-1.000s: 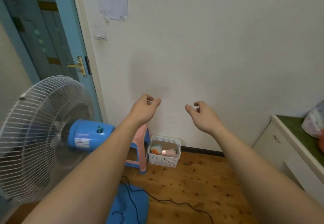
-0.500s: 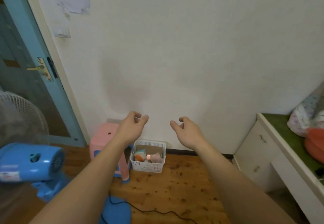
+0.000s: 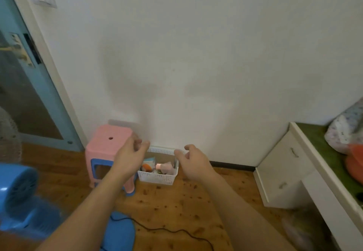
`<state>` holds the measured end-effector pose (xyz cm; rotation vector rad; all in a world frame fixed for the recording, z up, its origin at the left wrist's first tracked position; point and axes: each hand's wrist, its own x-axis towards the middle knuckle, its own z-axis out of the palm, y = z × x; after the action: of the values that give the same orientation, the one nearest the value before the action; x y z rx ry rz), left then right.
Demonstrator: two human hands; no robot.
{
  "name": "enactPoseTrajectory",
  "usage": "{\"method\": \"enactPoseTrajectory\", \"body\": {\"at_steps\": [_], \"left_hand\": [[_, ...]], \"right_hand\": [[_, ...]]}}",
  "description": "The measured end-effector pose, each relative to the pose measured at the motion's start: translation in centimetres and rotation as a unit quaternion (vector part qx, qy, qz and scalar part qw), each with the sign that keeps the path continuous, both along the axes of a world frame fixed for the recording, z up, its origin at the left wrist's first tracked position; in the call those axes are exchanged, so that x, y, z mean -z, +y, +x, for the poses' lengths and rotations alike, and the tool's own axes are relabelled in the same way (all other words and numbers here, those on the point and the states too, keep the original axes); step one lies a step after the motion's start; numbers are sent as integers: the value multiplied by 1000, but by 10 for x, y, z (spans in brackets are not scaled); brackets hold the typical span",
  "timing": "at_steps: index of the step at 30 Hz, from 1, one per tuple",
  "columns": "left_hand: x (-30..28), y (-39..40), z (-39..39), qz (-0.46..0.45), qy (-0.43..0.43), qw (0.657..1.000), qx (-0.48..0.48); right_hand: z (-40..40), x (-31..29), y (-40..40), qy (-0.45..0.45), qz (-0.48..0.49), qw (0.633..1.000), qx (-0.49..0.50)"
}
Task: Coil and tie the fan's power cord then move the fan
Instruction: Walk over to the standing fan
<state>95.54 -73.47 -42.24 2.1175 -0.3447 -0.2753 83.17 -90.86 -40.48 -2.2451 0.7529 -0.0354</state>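
Fan (image 3: 18,197) sits low at the left edge of the view, its blue motor housing blurred and part of its white grille cut off by the frame, with its blue base (image 3: 120,231) on the wooden floor (image 3: 176,201) near the bottom. Power cord (image 3: 167,231) runs loose and black off that base, snaking right across the boards and out at the bottom edge, uncoiled. Both arms reach forward over the floor: left hand (image 3: 130,157) hangs in the air in front of the pink stool (image 3: 110,146), fingers curled loosely and holding nothing, and right hand (image 3: 193,161) hovers just right of the white basket (image 3: 157,177), fingers half bent, also empty. Stool and basket stand side by side against the white wall (image 3: 196,54), the basket filled with small packets. To the right a white cabinet (image 3: 282,170) stands against the wall, and a green-topped surface (image 3: 324,146) beside it runs along the right edge, carrying a bag and something orange. A blue door (image 3: 25,93) fills the left side. Between the stool, the cabinet and the fan base lies a wide patch of bare boards, crossed only by the cord.
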Motion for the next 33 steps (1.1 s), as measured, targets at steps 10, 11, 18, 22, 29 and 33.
{"method": "enactPoseTrajectory", "body": {"at_steps": [10, 11, 18, 22, 29, 33], "left_hand": [[99, 25, 21, 1, 42, 999, -35], [112, 30, 23, 5, 44, 998, -34], [201, 61, 34, 24, 67, 997, -37], [254, 68, 32, 32, 85, 995, -28], [349, 80, 30, 37, 98, 994, -23], [408, 89, 31, 30, 120, 992, -25]], "right_hand": [[41, 107, 28, 16, 42, 999, -1], [44, 120, 33, 15, 49, 999, 0], [60, 213, 59, 28, 58, 998, -3], [58, 256, 67, 54, 68, 996, -3], [61, 345, 77, 58, 60, 996, -16], [69, 409, 86, 62, 71, 995, -16]]}}
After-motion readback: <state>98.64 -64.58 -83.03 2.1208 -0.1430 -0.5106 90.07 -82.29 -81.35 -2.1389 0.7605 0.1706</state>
